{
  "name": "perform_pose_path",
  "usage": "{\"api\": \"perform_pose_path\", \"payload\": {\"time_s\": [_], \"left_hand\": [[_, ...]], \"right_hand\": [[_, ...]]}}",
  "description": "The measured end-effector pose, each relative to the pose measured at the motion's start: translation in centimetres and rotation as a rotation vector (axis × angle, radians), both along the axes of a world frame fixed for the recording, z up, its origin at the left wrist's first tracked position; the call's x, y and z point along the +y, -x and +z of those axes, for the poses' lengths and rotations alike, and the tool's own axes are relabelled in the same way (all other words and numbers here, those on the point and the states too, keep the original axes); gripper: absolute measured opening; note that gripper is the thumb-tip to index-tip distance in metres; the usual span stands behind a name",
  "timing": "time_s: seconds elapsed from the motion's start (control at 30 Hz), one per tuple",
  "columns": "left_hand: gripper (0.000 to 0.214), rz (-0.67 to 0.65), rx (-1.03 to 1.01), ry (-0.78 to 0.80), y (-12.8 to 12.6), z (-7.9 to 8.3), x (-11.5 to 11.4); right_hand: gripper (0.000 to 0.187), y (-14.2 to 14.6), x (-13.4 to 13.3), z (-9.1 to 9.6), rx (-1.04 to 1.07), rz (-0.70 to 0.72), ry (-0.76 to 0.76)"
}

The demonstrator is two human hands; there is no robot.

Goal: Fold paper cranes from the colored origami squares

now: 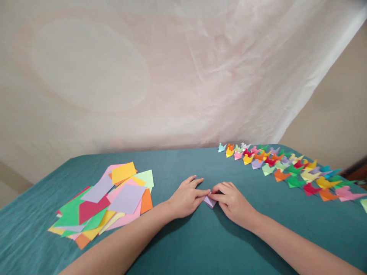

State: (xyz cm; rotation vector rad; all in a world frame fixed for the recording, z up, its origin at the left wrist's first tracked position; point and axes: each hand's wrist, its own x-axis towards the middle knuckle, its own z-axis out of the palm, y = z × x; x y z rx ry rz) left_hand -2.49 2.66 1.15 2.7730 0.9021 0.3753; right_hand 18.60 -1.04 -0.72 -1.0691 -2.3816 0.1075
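A small folded piece of light purple origami paper [210, 201] lies on the table between my hands, partly covered by fingertips. My left hand [187, 196] rests flat with its fingers stretched and apart, its index fingertip touching the paper's upper left side. Curled in from the right, my right hand [233, 202] has thumb and index finger closed on the paper's upper edge. How the paper's folds lie under the fingers is hidden.
A loose pile of coloured paper squares [127, 199] spreads to the left of my left forearm. Several rows of folded paper birds [295, 181] stand along the right side. A teal cloth [183, 248] covers the table; a pale sheet [177, 76] hangs behind it.
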Motion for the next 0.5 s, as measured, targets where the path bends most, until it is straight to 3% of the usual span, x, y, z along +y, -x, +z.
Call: {"api": "perform_pose_path", "payload": {"time_s": [0.5], "left_hand": [[0.039,-0.131,0.066,0.059,0.72,0.64,0.39]], "right_hand": [[0.020,0.23,-0.22,0.01,-0.105,0.010,-0.095]]}}
